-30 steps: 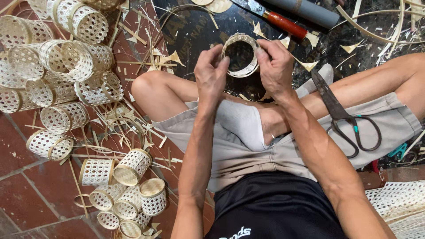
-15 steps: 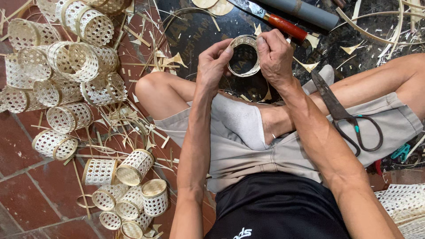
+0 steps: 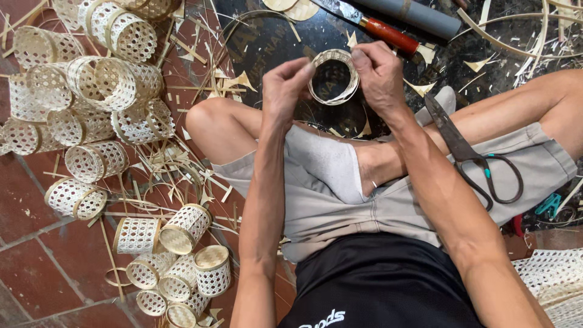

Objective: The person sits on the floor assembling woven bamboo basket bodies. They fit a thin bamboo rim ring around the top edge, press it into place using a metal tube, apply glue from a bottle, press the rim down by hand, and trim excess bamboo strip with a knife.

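Both hands are pinching a small woven bamboo ring (image 3: 332,76) and holding it up over the person's crossed legs. The left hand (image 3: 286,91) is nipping the ring's left edge between thumb and fingers. The right hand (image 3: 378,74) is closing on the right edge, with its fingers curling over the rim. The ring is open through the middle (you can see the dark mat (image 3: 273,42) right through it).

It looks like the person is working on the rim of the ring, pressing or tucking a thin strip into place. I cannot tell which strip end is being tucked. The next move would need a firm pinch on one side while the other fingers are turning the ring a little, gently, so the thin strips are not snapping.

A pair of big black scissors (image 3: 470,158) is lying on the right thigh, near the right arm. A knife with a red handle (image 3: 373,27) is resting on the mat, just past the ring. Many finished little woven baskets (image 3: 115,85) are piling up on the red tile floor (image 3: 36,267) to the left, with bamboo scraps (image 3: 176,164) lying among them.
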`<control>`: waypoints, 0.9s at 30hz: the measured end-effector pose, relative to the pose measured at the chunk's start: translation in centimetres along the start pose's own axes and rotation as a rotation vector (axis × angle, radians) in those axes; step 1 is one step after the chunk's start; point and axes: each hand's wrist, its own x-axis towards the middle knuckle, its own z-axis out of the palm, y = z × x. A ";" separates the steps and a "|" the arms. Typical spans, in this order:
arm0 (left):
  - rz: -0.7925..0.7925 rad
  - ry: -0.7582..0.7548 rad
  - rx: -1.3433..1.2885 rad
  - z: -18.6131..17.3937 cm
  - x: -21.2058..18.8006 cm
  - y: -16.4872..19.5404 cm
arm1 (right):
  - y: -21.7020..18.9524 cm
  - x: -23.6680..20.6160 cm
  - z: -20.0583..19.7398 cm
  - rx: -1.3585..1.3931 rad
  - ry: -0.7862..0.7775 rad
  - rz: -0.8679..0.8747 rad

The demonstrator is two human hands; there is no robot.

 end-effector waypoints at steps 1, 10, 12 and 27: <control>0.009 0.020 0.038 -0.1 -0.4 0.0 | -0.2 -0.2 -0.5 0.116 -0.022 0.154; 0.067 -0.007 0.127 1.3 -2.3 1.8 | -2.7 -0.7 -2.4 -0.019 -0.115 0.174; 0.345 0.100 0.560 1.3 -3.9 2.8 | -4.0 -0.8 -3.4 -0.308 -0.130 -0.103; 0.979 -0.417 1.578 -0.1 -3.3 1.9 | -4.7 1.8 -3.3 -1.033 -0.643 -0.951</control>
